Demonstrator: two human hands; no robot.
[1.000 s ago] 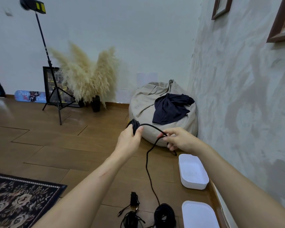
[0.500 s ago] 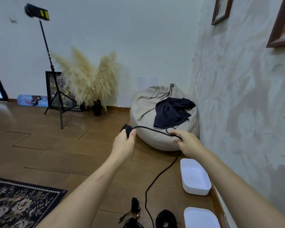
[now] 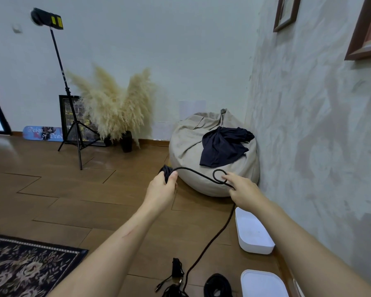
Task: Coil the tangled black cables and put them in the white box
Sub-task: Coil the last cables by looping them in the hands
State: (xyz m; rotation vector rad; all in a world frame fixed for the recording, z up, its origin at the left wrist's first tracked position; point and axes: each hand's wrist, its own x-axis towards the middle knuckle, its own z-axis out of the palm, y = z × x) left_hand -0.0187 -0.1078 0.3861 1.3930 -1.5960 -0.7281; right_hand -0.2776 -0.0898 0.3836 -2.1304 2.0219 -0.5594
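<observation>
A person coiling a black cable [image 3: 197, 173] works mid-frame above a wooden floor [image 3: 73, 202], in front of a beige beanbag [image 3: 189, 146] draped with a dark garment [image 3: 223, 148]. The left hand [image 3: 162, 186] grips a wound bundle [image 3: 166, 170] of the cable, thumb pressed against it. The right hand [image 3: 242, 188] holds the same cable further along, index finger pointing out beside a small loop [image 3: 220, 175] that has formed there.

A second ago the two hands were almost together. The right hand has since slid out towards the right of the frame, and a span of cable now arcs between them. From the right hand the slack drops to the floor and trails to the bottom centre. There it joins the other black cables [image 3: 176, 275], one already in a coil [image 3: 217, 285].

The move looks like a fresh length being drawn out for the next wrap onto the bundle. The small loop suggests a twist that may need shaking out first. The white box [image 3: 254, 247] sits open by the wall at lower right, with no cable in it. A second white container [image 3: 262, 282] lies at the bottom edge. Coiling appears to be partway done.
</observation>
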